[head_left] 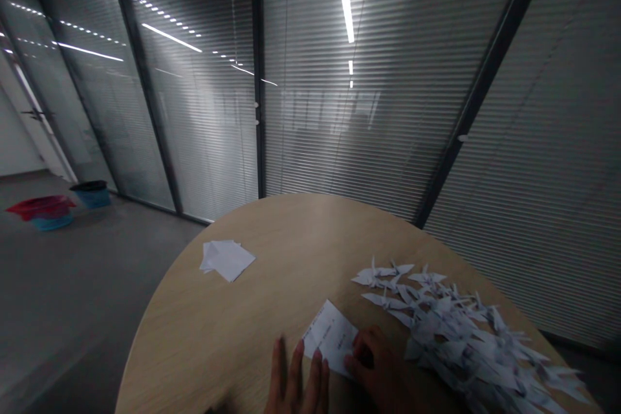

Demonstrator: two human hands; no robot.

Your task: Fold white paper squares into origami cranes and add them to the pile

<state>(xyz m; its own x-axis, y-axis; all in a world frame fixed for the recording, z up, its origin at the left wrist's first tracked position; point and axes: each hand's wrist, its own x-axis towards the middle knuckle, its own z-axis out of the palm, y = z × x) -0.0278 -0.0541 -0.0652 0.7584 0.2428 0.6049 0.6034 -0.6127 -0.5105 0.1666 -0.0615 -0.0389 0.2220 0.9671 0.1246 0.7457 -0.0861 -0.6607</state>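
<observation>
A square sheet of white paper (328,335) with lines of printed or written text lies on the table in front of me, one corner pointing away. My left hand (299,378) rests flat at its lower left edge, fingers stretched out and fingertips touching the paper. At the right corner, my right hand (376,362) is closed, thumb and fingers pinching the edge of the sheet. Just to the right of that hand spreads a heap of folded white paper cranes (451,323).
The round wooden table (301,233) has a small stack of white paper sheets (230,260) at its left. Glass partitions with blinds (339,110) stand behind it. On the floor at left are a bin with a red liner (46,210) and a blue bin with a black liner (92,194).
</observation>
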